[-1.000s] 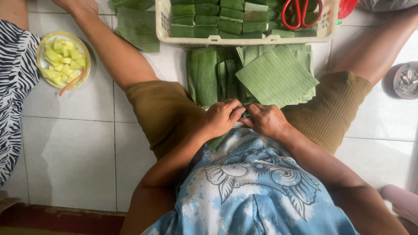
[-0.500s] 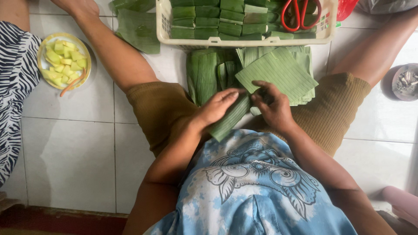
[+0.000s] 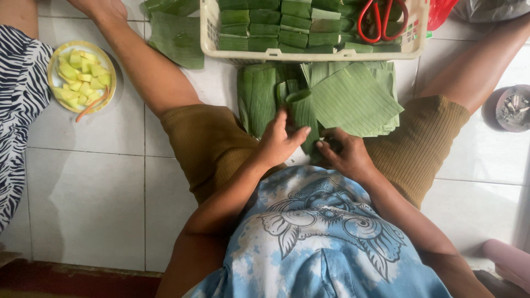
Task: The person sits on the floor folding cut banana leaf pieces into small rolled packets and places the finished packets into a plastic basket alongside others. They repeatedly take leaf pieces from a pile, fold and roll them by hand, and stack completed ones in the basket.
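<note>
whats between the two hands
In the head view, a folded green leaf strip lies between the left hand and right hand; both touch it.

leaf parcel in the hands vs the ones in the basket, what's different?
The leaf parcel between the left hand and right hand is a single one, standing lengthwise away from the person; the basket parcels lie crosswise, stacked in neat rows inside the cream basket. Both are green banana-leaf wraps.

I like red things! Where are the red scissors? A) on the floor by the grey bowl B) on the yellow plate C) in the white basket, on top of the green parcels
C: the scissors lie in the basket, on the green parcels.
</note>
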